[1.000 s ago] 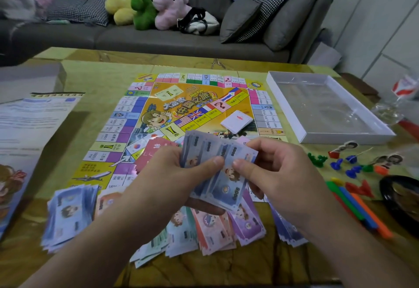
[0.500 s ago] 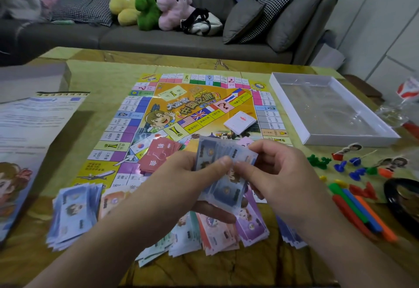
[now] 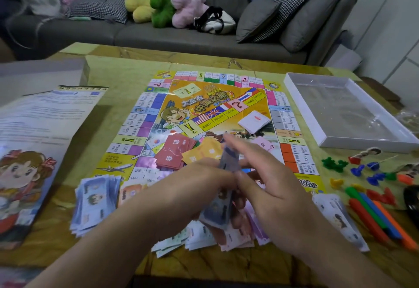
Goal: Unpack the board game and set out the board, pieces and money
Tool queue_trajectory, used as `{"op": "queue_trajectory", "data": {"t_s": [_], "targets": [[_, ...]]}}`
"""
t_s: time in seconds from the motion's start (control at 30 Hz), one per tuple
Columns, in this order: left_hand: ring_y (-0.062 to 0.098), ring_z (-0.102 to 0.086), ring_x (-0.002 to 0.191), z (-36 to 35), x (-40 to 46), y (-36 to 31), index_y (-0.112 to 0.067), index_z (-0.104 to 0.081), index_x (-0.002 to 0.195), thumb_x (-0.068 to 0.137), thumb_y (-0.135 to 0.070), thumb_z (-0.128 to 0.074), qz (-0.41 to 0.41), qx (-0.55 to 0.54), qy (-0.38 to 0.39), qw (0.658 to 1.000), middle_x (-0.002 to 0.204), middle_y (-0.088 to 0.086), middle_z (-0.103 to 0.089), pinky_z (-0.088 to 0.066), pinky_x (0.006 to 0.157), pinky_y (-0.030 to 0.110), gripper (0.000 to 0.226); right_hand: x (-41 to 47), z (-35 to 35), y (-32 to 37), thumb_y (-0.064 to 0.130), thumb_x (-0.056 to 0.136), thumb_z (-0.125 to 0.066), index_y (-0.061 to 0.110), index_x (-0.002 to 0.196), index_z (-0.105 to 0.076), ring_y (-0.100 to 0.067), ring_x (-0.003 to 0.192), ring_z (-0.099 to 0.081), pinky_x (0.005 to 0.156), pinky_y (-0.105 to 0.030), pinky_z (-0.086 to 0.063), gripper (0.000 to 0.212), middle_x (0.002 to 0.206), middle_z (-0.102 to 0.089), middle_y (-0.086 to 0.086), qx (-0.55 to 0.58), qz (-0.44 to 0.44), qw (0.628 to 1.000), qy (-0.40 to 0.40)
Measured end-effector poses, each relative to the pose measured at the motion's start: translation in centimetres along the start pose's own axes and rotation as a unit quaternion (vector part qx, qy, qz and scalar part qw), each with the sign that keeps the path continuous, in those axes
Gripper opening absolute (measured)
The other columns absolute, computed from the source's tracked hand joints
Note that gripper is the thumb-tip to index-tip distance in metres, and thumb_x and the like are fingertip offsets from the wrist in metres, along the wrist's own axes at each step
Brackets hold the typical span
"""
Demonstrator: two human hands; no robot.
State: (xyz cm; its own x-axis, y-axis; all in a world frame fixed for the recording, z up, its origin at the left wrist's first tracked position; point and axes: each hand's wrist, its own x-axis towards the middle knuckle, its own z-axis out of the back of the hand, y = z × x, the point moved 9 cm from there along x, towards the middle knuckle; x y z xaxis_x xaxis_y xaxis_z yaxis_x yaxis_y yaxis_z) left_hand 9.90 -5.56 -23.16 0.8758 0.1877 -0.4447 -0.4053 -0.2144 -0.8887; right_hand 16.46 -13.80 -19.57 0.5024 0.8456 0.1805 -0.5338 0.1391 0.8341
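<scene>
Your left hand [image 3: 199,188] grips a stack of blue notes [image 3: 224,188] edge-on over the near edge of the board [image 3: 215,115], fingers curled under the stack and thumb across its face. Your right hand [image 3: 265,188] meets the same stack from the other side; its fingers [image 3: 240,146] stretch forward past the top of the notes, blurred, and whether its thumb pinches the stack cannot be told.

Directly beneath both hands, fanned piles of pale green, pink and purple money [image 3: 217,235] lie on the table [image 3: 118,79]. Just left of your left hand sits a separate pile of blue notes [image 3: 95,199], with an orange pile [image 3: 131,191] between it and your wrist. Just right of your right forearm lies another pile of pale notes [image 3: 337,217].

Beyond your fingertips, loose red cards [image 3: 174,151] and orange cards [image 3: 204,151] rest on the board, and farther out to the right a white deck [image 3: 255,121] sits on it.

Well right of your right hand lie the pieces: green, blue, yellow and red tokens [image 3: 362,169] and a row of coloured sticks [image 3: 376,217]. Beyond them stands the open white box tray [image 3: 294,90].

Far to the left of your left hand lies the printed sheet [image 3: 45,129] with a cartoon girl. Past the table's far edge, a grey sofa [image 3: 158,36] holds three plush toys [image 3: 163,4] in yellow, green and pink.
</scene>
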Motion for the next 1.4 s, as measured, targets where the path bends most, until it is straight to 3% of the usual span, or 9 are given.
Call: {"op": "queue_trajectory", "data": {"t_s": [0.27,0.43,0.57,0.7,0.83,0.93,1.03,1.2,1.4], "targets": [[0.027,-0.054,0.057,1.4,0.4,0.4,-0.009,-0.062,0.081,0.095,-0.038,-0.059,0.002,0.102,-0.047,0.994,0.069,0.011,-0.058,-0.045,0.053,0.031,0.032,0.3,0.2,0.4,0.000,0.100,-0.064,0.036,0.133,-0.070,0.002,0.129,-0.056,0.099,-0.012,-0.045,0.049,0.130,-0.065,0.026,-0.022,0.017,1.000,0.005],[0.019,-0.051,0.048,0.2,-0.1,0.4,-0.010,-0.066,0.081,0.100,-0.063,-0.049,0.015,0.083,0.013,0.996,0.067,0.007,-0.057,-0.034,0.044,0.021,0.059,0.4,1.4,-0.5,0.014,0.093,-0.073,0.031,0.102,-0.076,-0.018,0.092,-0.075,0.081,-0.033,-0.062,0.020,0.098,-0.077,0.000,0.104,-0.016,0.994,-0.024],[0.027,-0.064,0.060,-0.1,-1.2,-0.2,-0.004,-0.068,0.092,0.096,-0.073,-0.046,0.016,0.091,0.043,0.995,0.075,0.016,-0.068,-0.048,0.047,0.027,0.072,0.6,1.5,-0.8,-0.006,0.090,-0.073,0.020,0.087,-0.074,-0.026,0.071,-0.070,0.065,-0.039,-0.060,0.026,0.079,-0.073,-0.013,0.133,-0.044,0.989,-0.042],[0.033,-0.076,0.086,6.3,-2.1,-2.8,-0.004,-0.067,0.110,0.094,-0.079,-0.035,-0.043,0.188,-0.146,0.970,0.100,0.016,-0.075,-0.065,0.070,0.051,0.082,1.7,1.6,-1.4,-0.010,0.089,-0.073,0.016,0.080,-0.073,-0.025,0.060,-0.066,0.065,-0.039,-0.058,0.027,0.074,-0.073,-0.015,0.107,-0.096,0.988,-0.063],[0.040,-0.070,0.088,16.1,-6.3,-6.5,0.001,-0.066,0.097,0.090,-0.063,-0.038,-0.159,0.178,-0.437,0.867,0.095,0.021,-0.072,-0.060,0.080,0.062,0.070,4.9,-3.8,1.4,-0.003,0.090,-0.076,0.018,0.081,-0.071,-0.014,0.059,-0.066,0.062,-0.034,-0.055,0.023,0.073,-0.075,-0.004,0.062,-0.094,0.993,0.029],[0.041,-0.067,0.082,20.5,-8.7,-6.8,-0.001,-0.066,0.089,0.083,-0.049,-0.045,-0.158,0.149,-0.510,0.832,0.086,0.019,-0.072,-0.059,0.079,0.059,0.053,7.7,-10.8,4.6,0.003,0.090,-0.077,0.022,0.083,-0.070,-0.009,0.063,-0.067,0.063,-0.030,-0.055,0.021,0.074,-0.074,0.001,0.017,-0.060,0.991,0.117],[0.030,-0.055,0.068,22.3,-9.9,-6.2,0.001,-0.065,0.090,0.078,-0.043,-0.049,-0.141,0.118,-0.527,0.830,0.073,0.015,-0.064,-0.049,0.066,0.052,0.048,10.0,-16.9,6.5,0.011,0.093,-0.075,0.027,0.089,-0.070,-0.012,0.077,-0.072,0.070,-0.035,-0.063,0.017,0.087,-0.076,0.006,-0.072,-0.025,0.984,0.162],[0.034,-0.066,0.076,21.9,-10.4,-5.9,0.000,-0.068,0.093,0.081,-0.034,-0.050,-0.099,0.165,-0.508,0.840,0.084,0.018,-0.071,-0.058,0.078,0.057,0.040,10.0,-22.3,6.7,0.020,0.092,-0.071,0.016,0.116,-0.062,-0.024,0.103,-0.056,0.083,-0.042,-0.057,0.026,0.112,-0.054,-0.006,-0.335,0.102,0.926,0.140],[0.019,-0.049,0.063,20.0,-9.6,-2.3,-0.011,-0.050,0.079,0.091,-0.019,-0.052,0.061,0.390,-0.399,0.828,0.076,0.006,-0.054,-0.036,0.055,0.027,0.014,6.6,-13.7,5.6,0.020,0.098,-0.063,0.023,0.123,-0.059,-0.008,0.107,-0.052,0.088,-0.031,-0.053,0.026,0.117,-0.054,0.009,-0.222,0.054,0.973,-0.037]]}}
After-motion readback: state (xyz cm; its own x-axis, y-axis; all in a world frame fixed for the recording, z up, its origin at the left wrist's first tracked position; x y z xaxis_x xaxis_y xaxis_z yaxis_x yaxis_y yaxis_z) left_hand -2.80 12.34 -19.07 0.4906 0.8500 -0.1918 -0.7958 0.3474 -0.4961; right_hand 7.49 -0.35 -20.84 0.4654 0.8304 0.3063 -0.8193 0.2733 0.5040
